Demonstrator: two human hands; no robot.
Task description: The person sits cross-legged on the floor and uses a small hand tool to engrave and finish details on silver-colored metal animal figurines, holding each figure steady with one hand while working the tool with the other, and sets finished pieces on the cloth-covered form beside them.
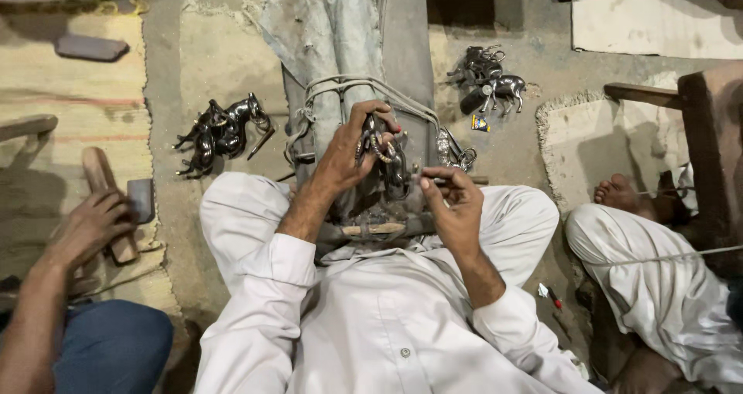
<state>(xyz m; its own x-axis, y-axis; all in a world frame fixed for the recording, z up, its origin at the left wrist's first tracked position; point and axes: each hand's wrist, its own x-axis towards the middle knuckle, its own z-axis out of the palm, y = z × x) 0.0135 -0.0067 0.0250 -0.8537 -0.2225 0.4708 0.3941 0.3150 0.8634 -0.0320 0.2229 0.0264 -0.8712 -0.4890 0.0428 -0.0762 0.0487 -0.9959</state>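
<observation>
Gripping a dark metal animal figurine [385, 158], the left hand [348, 152] had its fingers [370, 114] curled over the top of the piece, holding it upright above the lap, against a grey cloth-wrapped block [340, 46] that stood between the knees. The right hand [455, 200] sat just beside the figurine on its right, fingers pinched narrow around a thin rod-like tool [457, 181] whose tip met the figurine's lower side. Whether the tool had a cutting edge could not be told. Cord [364, 84] was looped around the block just above the hands. A short wooden stick [373, 228] lay across the lap below the figurine.

On the floor to the left of the block lay a cluster of similar dark figurines [223, 131]; a second cluster of shinier ones [489, 77] lay to the right, well apart from the hands, with a small blue and yellow object [480, 123] near it. A small red-tipped item [549, 295] lay on the floor by the right elbow.

At far left another person's hand [89, 227] rested on a wooden-handled tool [108, 200] on a woven mat [70, 92]. At right a further person's bare foot [619, 193] showed beside a wooden frame [700, 123].
</observation>
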